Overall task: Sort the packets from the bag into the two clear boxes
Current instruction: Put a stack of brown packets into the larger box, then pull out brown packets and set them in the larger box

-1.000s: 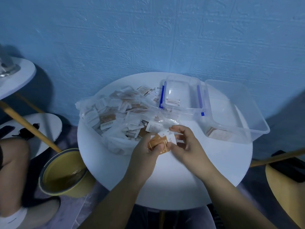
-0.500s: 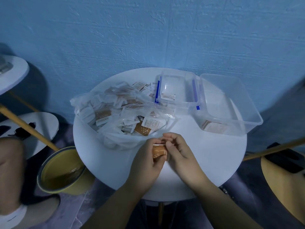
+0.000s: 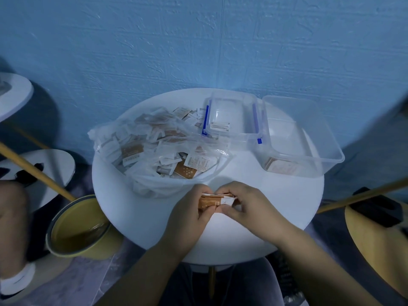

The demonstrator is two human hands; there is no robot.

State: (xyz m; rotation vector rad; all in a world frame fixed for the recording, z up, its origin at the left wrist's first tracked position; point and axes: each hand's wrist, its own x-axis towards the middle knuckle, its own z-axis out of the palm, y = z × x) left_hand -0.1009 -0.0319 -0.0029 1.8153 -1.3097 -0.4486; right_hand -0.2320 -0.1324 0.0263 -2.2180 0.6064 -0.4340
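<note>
A clear plastic bag (image 3: 154, 151) full of small brown and white packets lies open on the left of the round white table (image 3: 265, 206). Behind it stands a small clear box (image 3: 234, 115) with blue clips and a few white packets inside. To its right is a larger clear box (image 3: 309, 138) with brownish packets at its near end. My left hand (image 3: 189, 213) and my right hand (image 3: 247, 206) meet over the table's near part. Together they pinch a small stack of brown and white packets (image 3: 215, 200) between the fingertips.
A yellow bucket (image 3: 77, 230) stands on the floor at the table's left, with a wooden stick (image 3: 33, 168) above it. Another person's leg and white shoe (image 3: 13, 281) are at far left. A yellow stool (image 3: 379, 244) sits at right. A blue wall runs behind.
Both hands have drawn back from the bag's mouth toward me with the packets. The packets, first fanned loosely, are now squared into a flat stack between the fingertips.
</note>
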